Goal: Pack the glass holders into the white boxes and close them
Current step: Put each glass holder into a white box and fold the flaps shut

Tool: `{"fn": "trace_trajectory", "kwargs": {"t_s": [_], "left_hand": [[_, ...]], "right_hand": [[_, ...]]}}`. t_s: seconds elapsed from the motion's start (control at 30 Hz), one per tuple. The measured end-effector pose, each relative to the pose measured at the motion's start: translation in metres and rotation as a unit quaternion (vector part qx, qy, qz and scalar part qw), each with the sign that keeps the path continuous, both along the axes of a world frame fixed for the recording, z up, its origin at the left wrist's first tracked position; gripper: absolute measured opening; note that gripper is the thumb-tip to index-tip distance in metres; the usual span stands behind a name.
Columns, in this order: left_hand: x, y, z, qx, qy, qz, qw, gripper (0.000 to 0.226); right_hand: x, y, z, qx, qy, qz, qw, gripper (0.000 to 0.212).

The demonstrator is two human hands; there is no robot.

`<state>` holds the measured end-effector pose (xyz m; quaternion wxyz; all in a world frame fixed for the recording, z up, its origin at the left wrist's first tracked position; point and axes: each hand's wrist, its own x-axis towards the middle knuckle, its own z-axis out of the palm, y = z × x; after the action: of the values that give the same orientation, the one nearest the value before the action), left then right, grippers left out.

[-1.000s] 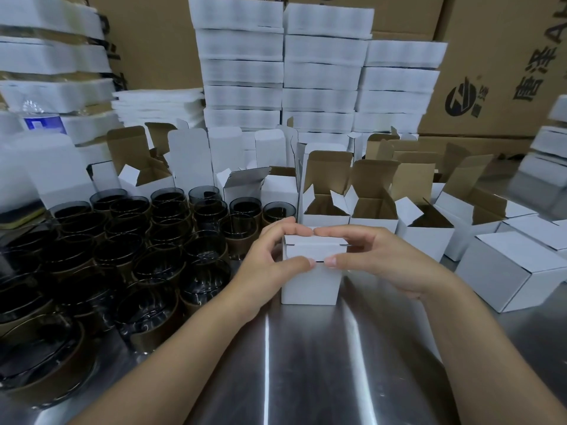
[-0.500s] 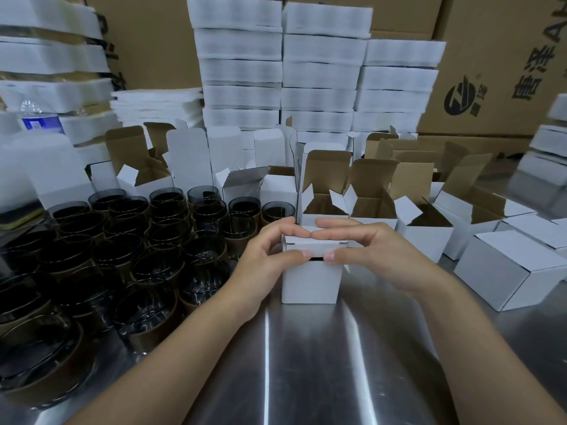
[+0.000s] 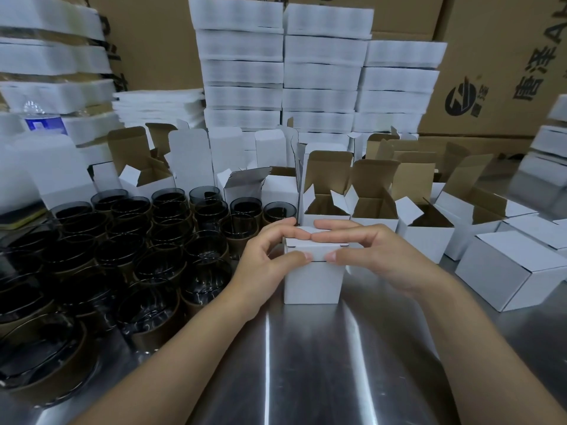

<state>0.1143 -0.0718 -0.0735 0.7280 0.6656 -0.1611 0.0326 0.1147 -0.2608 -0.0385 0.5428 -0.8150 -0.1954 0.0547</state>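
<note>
White box [image 3: 313, 282] pinched by left hand [image 3: 265, 266] and right hand [image 3: 379, 259]; black Chinese characters on brown carton [image 3: 491, 41] behind

Clear steel up front, crowded on three sides
Bare table [image 3: 306, 378] nearest the body; glass holders [image 3: 122, 256] wall the left, open boxes [image 3: 372, 210] crowd the back, closed boxes [image 3: 503, 271] block the right, the white box [image 3: 313, 282] stands mid-table.
</note>
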Motion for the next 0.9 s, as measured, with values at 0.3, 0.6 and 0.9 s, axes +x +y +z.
{"fn": "trace_trajectory", "kwargs": {"t_s": [0.3,0.6,0.9], "left_hand": [[0.0044,-0.0013,0.0007,-0.064,0.058,0.020,0.996,0.026],[0.0032,-0.0020,0.0011,-0.076,0.074,0.025,0.994,0.029],[0.0003,-0.0027,0.0042,-0.069,0.078,0.042,0.994,0.023]], "right_hand": [[0.0005,0.0022,-0.0017,-0.028,-0.014,0.004,0.999,0.031],[0.0002,0.0041,-0.0039,-0.026,-0.058,-0.017,0.998,0.029],[-0.0015,0.0056,-0.0036,-0.046,-0.048,0.000,0.998,0.032]]}}
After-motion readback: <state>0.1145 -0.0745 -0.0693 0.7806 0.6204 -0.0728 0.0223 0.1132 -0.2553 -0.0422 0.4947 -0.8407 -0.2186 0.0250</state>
